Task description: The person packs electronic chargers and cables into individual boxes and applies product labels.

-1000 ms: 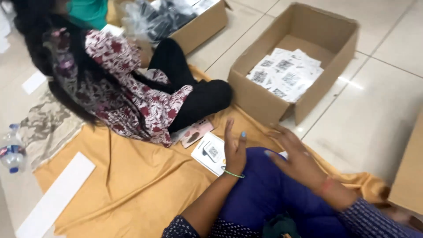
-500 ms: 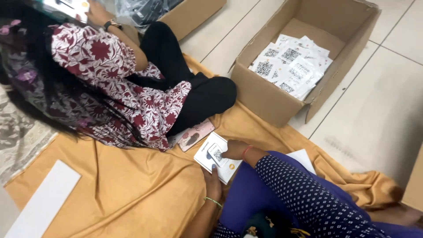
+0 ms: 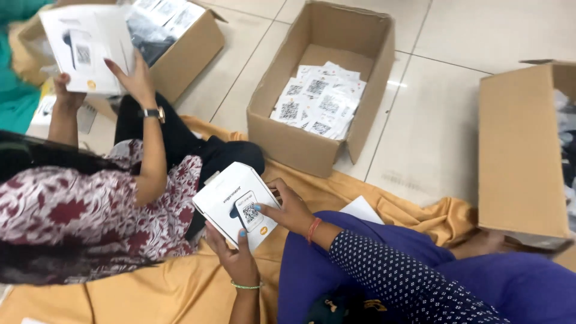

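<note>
Since the earlier frames, the white box [image 3: 236, 204] has been lifted off the orange cloth [image 3: 150, 288] and now sits tilted between both hands.

Head view: the left hand [image 3: 235, 257] clasps the box's lower edge from 6 o'clock, thumb over the front face. The right hand [image 3: 288, 207] grips its right edge from 3 o'clock, fingertips pressed on the face beside a small square code label and an orange dot. At 12 o'clock stands an open cardboard carton [image 3: 318, 90], holding white sheets [image 3: 318, 102] printed with black square codes. At 3 o'clock a second carton [image 3: 522, 150] lies on its side. At 10 o'clock a co-worker's hands [image 3: 135, 75] hold up a similar white box [image 3: 84, 48] before a third carton [image 3: 192, 42]. A white sheet [image 3: 362, 210] lies beside the purple-clad knee [image 3: 384, 240].
</note>
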